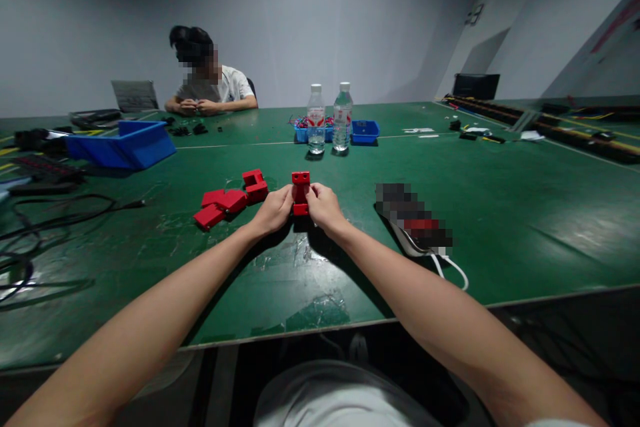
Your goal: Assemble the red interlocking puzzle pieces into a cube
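Left hand [273, 209] and right hand [325, 205] are closed on opposite sides of the red block [301, 193], probably light and stiff, best gripped there

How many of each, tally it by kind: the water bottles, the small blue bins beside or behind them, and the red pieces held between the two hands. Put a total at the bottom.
Water bottles: 2
Small blue bins: 2
Red piece held between the left hand and the right hand: 1
Total: 5
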Tool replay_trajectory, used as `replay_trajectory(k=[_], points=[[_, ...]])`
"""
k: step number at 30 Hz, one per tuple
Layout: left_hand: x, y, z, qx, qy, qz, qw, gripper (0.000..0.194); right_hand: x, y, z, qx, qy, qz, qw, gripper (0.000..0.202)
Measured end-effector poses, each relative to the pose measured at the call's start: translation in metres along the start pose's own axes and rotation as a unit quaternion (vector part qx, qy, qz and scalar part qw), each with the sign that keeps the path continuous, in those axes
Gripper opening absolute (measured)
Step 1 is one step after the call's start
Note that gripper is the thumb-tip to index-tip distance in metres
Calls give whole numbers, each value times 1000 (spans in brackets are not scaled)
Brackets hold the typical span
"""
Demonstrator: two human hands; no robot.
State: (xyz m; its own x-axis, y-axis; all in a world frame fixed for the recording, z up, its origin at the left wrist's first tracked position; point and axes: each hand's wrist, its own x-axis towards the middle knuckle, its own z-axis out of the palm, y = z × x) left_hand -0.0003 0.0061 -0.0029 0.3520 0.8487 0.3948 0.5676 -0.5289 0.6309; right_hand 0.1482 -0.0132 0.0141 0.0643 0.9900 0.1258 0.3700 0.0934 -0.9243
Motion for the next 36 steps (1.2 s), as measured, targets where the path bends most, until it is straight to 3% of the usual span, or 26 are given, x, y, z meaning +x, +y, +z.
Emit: replay_trajectory(k=[36], points=[[-1,4,-1,14,-4,2,1000,45,1,4,1,20,-7,-10,1000,27]])
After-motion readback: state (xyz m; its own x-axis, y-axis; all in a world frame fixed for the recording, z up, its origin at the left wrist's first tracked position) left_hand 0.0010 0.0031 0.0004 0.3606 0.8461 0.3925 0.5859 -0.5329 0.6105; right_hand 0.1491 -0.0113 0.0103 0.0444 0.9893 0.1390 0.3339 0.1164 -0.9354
